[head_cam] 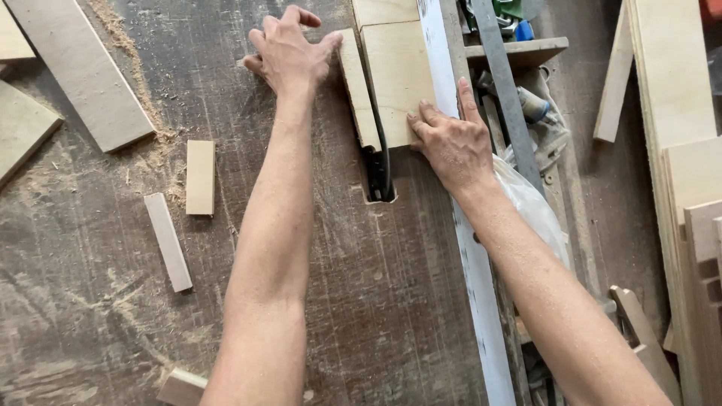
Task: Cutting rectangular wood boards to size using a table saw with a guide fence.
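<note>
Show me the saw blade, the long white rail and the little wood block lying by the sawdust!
saw blade (380, 162), head view, dark edge in slot
white rail (481, 301), head view, lower stretch
wood block (200, 177), head view, middle

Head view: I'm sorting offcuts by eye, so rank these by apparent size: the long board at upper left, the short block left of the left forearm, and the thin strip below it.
1. Long board, clearly largest.
2 and 3. Short block and thin strip: the block is wider, the strip longer; too close to rank.
</note>
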